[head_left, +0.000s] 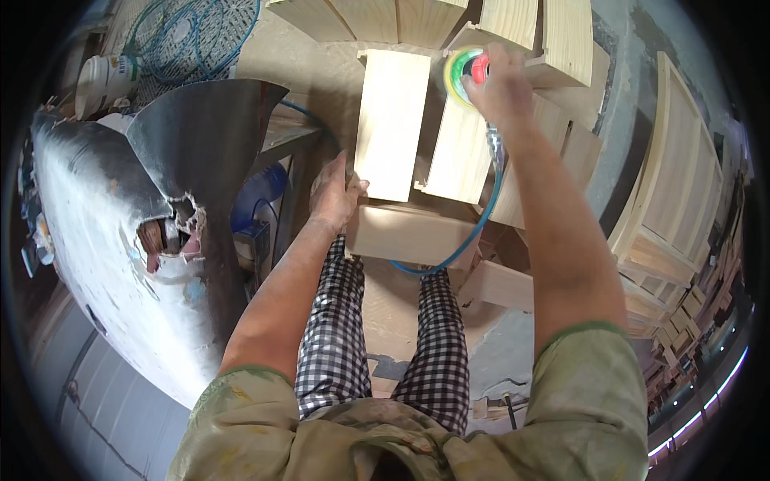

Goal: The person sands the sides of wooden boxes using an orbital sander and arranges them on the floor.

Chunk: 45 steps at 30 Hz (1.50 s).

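My right hand (502, 90) grips a round air sander with a red top (480, 68) and a green-and-yellow disc edge. It is over the upper end of a pale wooden panel (460, 150); whether the disc touches the wood is hard to tell. A blue air hose (490, 207) runs from the sander's metal fitting and loops toward my legs. My left hand (335, 189) holds the left edge of another pale wooden box part (392, 126), thumb at its near corner and fingers along the side. Nearer to me, a wooden drawer-like piece (412, 234) stands crosswise before my legs.
More wooden boxes (367, 21) stand beyond and to the right. At left, a large curved sheet-metal duct (204, 138) has a torn hole. Behind it are a white bucket (99, 84) and coiled blue hose (192, 36). A wooden frame panel (674, 174) leans at right.
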Each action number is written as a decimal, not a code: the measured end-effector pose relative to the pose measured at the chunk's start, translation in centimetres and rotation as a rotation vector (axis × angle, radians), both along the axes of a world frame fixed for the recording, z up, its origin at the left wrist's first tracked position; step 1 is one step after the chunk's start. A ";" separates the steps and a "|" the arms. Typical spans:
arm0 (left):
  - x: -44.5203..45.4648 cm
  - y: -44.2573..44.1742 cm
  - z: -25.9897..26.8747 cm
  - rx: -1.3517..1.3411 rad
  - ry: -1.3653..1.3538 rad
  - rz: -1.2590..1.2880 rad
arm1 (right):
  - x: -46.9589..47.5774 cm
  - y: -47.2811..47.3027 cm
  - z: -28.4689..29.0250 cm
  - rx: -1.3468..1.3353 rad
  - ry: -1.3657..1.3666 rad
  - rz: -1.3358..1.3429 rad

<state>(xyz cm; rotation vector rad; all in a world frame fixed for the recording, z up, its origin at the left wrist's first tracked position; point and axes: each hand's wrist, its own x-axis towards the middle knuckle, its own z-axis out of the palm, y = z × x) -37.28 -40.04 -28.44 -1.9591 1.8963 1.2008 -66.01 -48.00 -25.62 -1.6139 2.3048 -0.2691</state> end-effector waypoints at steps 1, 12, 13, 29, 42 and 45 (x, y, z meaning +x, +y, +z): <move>0.8 -0.4 0.0 0.015 -0.006 0.022 | 0.8 -1.6 0.9 0.047 -0.007 -0.024; 7.1 -1.1 -2.9 -0.030 -0.009 0.164 | 12.8 11.8 0.5 0.167 -0.149 0.188; 7.1 -1.2 -2.9 -0.029 -0.017 0.151 | 12.5 12.2 0.3 0.165 -0.140 0.178; 5.9 -1.4 -1.8 -0.021 -0.120 0.056 | 3.8 16.6 0.6 0.053 -0.097 -0.238; 8.7 -1.8 -2.6 -0.026 -0.153 0.066 | 0.4 9.4 -0.4 0.030 -0.035 -0.125; 7.9 -1.9 -2.1 -0.018 -0.179 0.053 | 3.7 15.2 0.7 0.055 -0.066 -0.120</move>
